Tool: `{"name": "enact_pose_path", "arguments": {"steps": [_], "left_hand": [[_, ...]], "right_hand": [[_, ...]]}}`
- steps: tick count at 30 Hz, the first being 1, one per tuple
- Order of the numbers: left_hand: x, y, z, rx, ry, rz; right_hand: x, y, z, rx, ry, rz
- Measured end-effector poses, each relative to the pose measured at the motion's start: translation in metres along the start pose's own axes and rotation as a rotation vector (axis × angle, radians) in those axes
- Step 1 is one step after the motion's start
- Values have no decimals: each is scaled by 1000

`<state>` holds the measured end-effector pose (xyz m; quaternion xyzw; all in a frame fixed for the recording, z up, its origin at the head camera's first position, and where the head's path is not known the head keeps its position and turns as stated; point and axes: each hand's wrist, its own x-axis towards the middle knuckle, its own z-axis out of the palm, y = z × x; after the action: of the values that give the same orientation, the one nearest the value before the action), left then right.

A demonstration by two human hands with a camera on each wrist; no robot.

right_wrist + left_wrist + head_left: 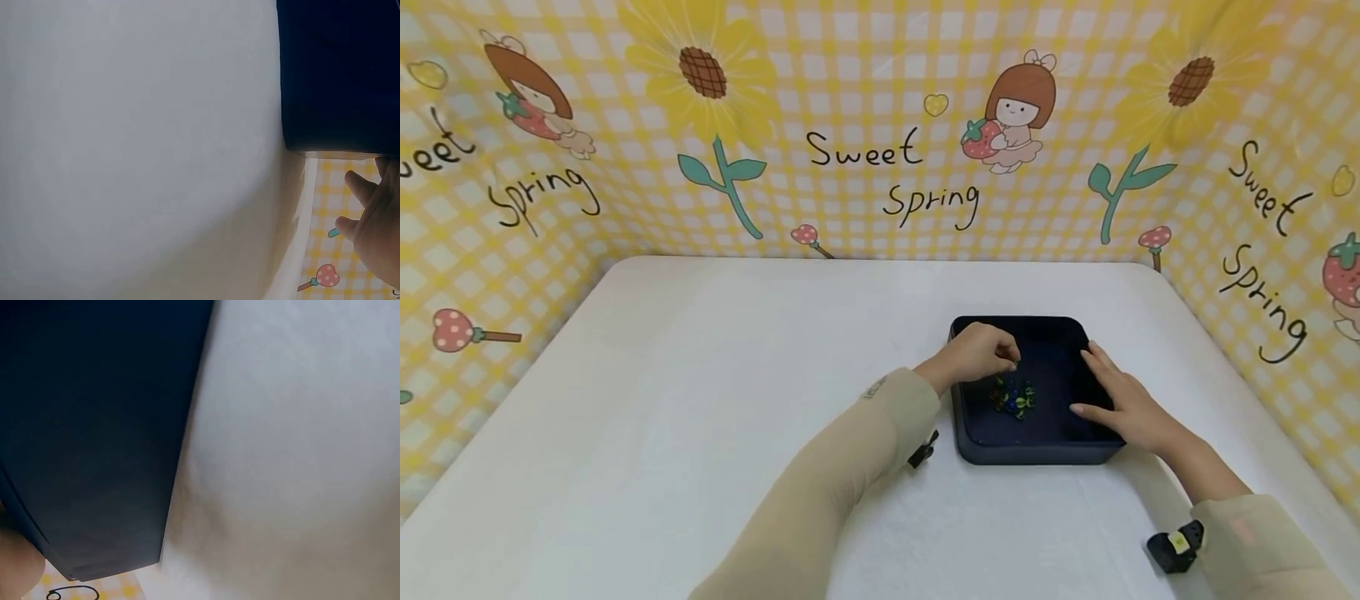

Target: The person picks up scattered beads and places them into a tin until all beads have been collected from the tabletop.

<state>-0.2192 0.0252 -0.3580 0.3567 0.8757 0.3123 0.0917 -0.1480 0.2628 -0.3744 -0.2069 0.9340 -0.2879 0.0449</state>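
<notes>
A dark navy rectangular tray [1037,454] with raised walls holds a small cluster of green, yellow and blue glass marbles [1017,398] on the left of its floor. My left hand [981,350] reaches over the tray's left wall, just behind the marbles. Its thumb and index finger pinch a small marble, mostly hidden by the fingertips. At the tray's right wall, my right hand [1131,404] rests with fingers extended along the rim and the thumb over the inside. The left wrist view shows mainly the tray's outer wall [100,437].
Under the tray is a white table [700,400]. A yellow checked cloth [865,75] with printed flowers and lettering stands behind it and along both sides. Small black wrist cameras hang at the left cuff [902,417] and the right cuff [1262,542].
</notes>
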Motion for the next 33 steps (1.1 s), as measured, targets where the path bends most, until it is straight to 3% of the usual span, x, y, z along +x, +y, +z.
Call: {"name": "enact_pose_path", "arguments": {"steps": [11, 17, 25, 33], "left_hand": [[6, 2, 6, 301, -94, -35], [6, 5, 8, 369, -113, -82], [6, 4, 7, 332, -92, -46], [-3, 1, 0, 76, -41, 4]], "right_hand": [[0, 0, 0, 6, 2, 4], [0, 0, 1, 2, 4, 3], [0, 0, 0, -4, 5, 1], [2, -1, 1, -5, 1, 14]]}}
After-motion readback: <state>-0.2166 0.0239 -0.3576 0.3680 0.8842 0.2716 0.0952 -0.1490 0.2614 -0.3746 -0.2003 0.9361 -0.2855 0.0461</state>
